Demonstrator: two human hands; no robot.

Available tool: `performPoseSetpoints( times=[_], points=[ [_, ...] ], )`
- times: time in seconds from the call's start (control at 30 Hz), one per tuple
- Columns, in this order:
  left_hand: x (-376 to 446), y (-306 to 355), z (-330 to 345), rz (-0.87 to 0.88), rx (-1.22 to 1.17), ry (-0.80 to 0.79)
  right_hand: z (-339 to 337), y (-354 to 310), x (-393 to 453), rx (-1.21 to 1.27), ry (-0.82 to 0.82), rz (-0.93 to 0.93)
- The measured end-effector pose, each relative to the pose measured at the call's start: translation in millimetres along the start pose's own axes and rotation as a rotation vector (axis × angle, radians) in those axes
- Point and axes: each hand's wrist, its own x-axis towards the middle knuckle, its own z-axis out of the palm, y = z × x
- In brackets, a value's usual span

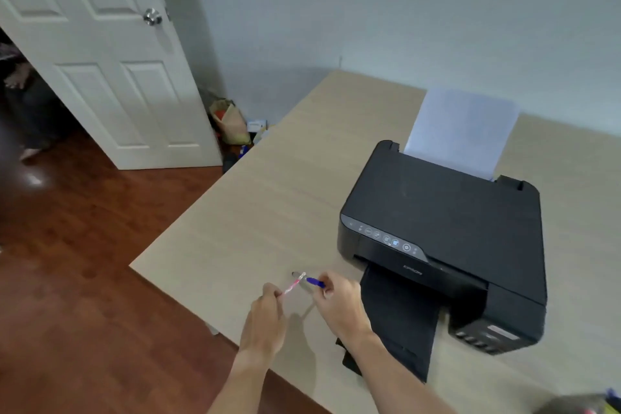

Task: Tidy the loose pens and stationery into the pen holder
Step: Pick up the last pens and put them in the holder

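The left hand [265, 323] pinches a pink pen [291, 286], and the right hand [339, 302] pinches a blue pen [315, 282]; both pens cross just above the desk [255, 212]. A black printer [447, 239] with white paper [462, 131] sits at two o'clock from the hands, its tray [400, 323] just beside the right hand.

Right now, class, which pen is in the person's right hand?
The blue pen, pinched by the right hand; the left hand holds the pink-patterned pen.
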Motion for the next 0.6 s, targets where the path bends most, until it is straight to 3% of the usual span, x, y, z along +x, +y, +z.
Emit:
performPoseSetpoints(
  times=[0.2,0.47,0.6],
  points=[
    [-12.2,68.4,24.7,0.294,-0.12,0.004,-69.3,18.3,-26.8,0.134,0.192,0.006],
    [-56.6,159.1,103.6,0.64,-0.166,-0.253,-168.1,86.5,-99.3,-0.026,0.598,0.09],
    [-86.0,197.7,132.7,0.673,-0.224,-0.457,-214.5,103.8,-139.0,-0.11,0.73,0.152]
  ],
)
